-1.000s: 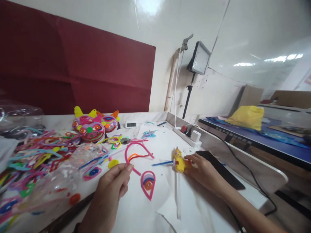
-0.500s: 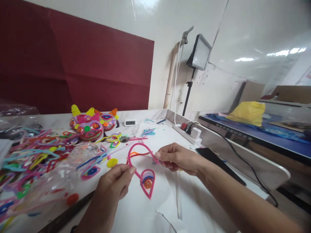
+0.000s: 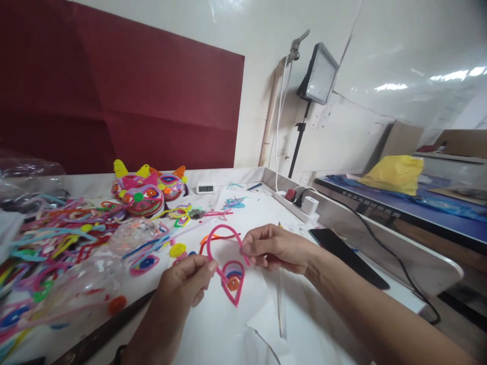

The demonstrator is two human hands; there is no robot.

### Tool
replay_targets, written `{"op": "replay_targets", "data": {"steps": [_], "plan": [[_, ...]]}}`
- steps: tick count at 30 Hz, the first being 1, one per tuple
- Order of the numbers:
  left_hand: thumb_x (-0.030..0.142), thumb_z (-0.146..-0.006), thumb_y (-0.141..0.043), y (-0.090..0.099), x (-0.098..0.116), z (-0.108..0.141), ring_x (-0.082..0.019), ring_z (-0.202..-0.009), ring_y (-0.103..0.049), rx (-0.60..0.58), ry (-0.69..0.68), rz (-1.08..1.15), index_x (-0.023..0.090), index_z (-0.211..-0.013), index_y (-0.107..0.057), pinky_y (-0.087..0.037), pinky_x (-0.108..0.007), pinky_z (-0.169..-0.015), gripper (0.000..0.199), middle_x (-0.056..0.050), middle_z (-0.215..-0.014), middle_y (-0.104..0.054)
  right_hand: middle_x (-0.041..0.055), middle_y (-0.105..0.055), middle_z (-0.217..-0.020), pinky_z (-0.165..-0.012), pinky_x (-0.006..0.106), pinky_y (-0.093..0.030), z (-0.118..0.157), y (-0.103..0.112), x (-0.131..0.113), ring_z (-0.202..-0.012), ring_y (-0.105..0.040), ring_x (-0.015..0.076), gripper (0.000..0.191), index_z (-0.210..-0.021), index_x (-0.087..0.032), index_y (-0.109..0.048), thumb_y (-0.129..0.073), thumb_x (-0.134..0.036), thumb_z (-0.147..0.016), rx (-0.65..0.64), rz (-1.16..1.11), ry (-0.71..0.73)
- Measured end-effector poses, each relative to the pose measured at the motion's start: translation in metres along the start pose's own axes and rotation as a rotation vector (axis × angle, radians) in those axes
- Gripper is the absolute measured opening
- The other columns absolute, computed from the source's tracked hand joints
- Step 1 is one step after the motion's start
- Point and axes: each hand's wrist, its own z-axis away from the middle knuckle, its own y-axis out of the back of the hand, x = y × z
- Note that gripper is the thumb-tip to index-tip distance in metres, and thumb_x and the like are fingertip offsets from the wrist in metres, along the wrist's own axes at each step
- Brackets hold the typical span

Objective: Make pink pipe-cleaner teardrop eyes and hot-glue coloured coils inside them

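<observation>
A pink fuzzy stem (image 3: 224,228) arches between my two hands above the white tabletop. My left hand (image 3: 188,284) pinches it at its left side, thumb on top. At the arch's right side, my right hand (image 3: 268,246) grips it near the free end, which points down. Below the arch a pink teardrop shape (image 3: 238,299) hangs from the stem's left part, with purple and blue bands and an orange disc (image 3: 233,284) inside. Behind the arch an orange-red stem (image 3: 203,243) shows in part. A yellow disc (image 3: 177,250) lies beyond my left hand.
Loose coloured stems (image 3: 68,238) and clear plastic bags (image 3: 87,284) cover the left. Colourful mask-like pieces (image 3: 142,200) stand at the back near a small digital clock (image 3: 205,188). A power strip (image 3: 300,210) and a black phone-like slab (image 3: 348,258) are at the right.
My hands have come slightly closer together, and the pink arch is narrower. The camera view has shifted a little.
</observation>
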Motion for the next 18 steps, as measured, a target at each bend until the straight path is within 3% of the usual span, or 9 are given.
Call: {"op": "replay_targets", "data": {"steps": [8,18], "plan": [[0.034,-0.071,-0.071,0.004,-0.004,-0.003,-0.008,-0.049,-0.034,-0.092,-0.016,-0.056,0.018,-0.064,-0.057,-0.029,-0.020,-0.047,0.022,0.006,-0.055,-0.044,-0.0049,-0.054,-0.047,-0.034,0.015,-0.020,-0.002,-0.006,0.001,-0.040,-0.040,0.0033,0.009,-0.063,-0.015,-0.062,-0.069,-0.020,-0.065,0.027,-0.034,-0.008],[0.034,-0.074,-0.067,0.004,-0.004,-0.003,-0.009,-0.048,-0.037,-0.090,-0.065,-0.115,0.017,-0.062,-0.058,-0.029,-0.022,-0.048,0.023,0.004,-0.055,-0.051,-0.0001,-0.068,-0.057,-0.031,0.014,-0.020,0.006,-0.026,0.013,-0.042,-0.055,0.0057,0.013,-0.064,-0.017,-0.052,-0.065,-0.020,-0.063,0.119,-0.155,-0.032]]}}
